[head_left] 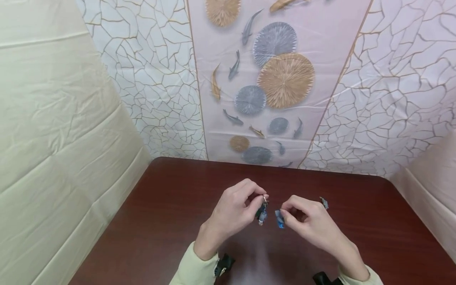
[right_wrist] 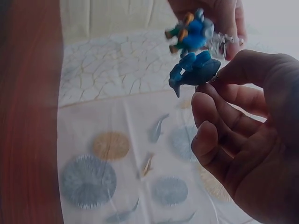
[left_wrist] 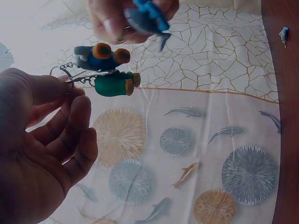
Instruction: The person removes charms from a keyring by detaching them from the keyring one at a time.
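My left hand (head_left: pixel 231 208) pinches a metal key ring (left_wrist: pixel 60 71) between thumb and fingertips above the table. Two small figurine charms dangle from short chains on it: a blue one with orange feet (left_wrist: pixel 100 56) and a green one (left_wrist: pixel 110 86). Just to the right, my right hand (head_left: pixel 313 221) pinches a grey and blue dolphin-shaped charm (right_wrist: pixel 198 74) by the small metal fitting at one end. In the right wrist view, the dolphin charm hangs close beside the figurines, its tail pointing away from my fingers.
Another small charm (head_left: pixel 323 203) lies on the dark red-brown table (head_left: pixel 185 190), beyond my right hand. Patterned cloth (head_left: pixel 171 79) with fish and round leaves hangs behind the table. Cream cloth (head_left: pixel 71 138) closes off the left side. Dark straps (head_left: pixel 224 264) sit at both wrists.
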